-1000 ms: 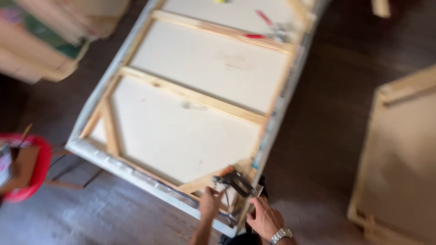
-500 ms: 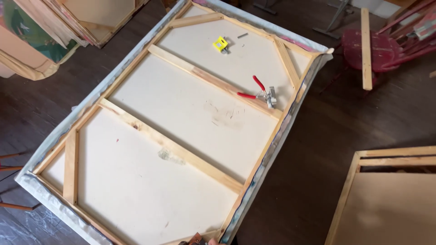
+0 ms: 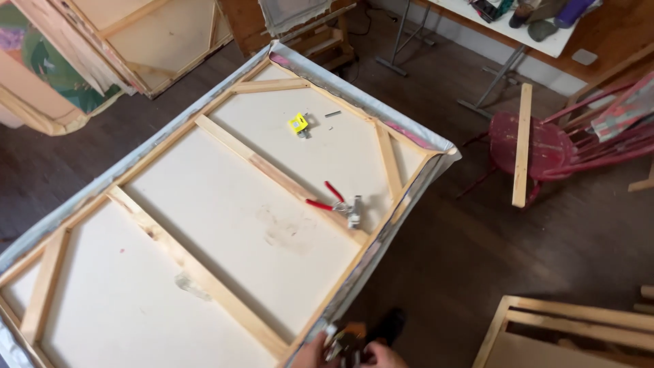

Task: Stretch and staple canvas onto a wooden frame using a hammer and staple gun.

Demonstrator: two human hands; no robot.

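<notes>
- Left hand (image 3: 312,353), at 6 o'clock on the bottom edge of view: only knuckles show, pressed against the near rail of the big stretched canvas (image 3: 225,225); whether it grips anything I cannot tell.
- Right hand (image 3: 385,356), just beside it: fingers curled toward a small metal tool (image 3: 343,343) held between the two hands at the canvas edge; which hand actually clamps it cannot be made out.
- Canvas lies face down on the dark wood floor (image 3: 443,272), wooden stretcher bars and cross braces up, grey cloth folded over its sides.
- Toward 12 o'clock from the hands, on the canvas back: red-handled pliers (image 3: 335,204), resting beside a cross brace, untouched.
- Further up at 11 to 12 o'clock: a small yellow box (image 3: 298,123) with a few loose metal bits near it.
- At 4 o'clock: corner of another wooden frame (image 3: 572,327) on the floor.
- At 2 o'clock: a red chair (image 3: 531,146) with a loose wooden slat (image 3: 522,143) leaning across it.
- At 10 o'clock, far corner: stacked canvases (image 3: 88,48) against the wall.
</notes>
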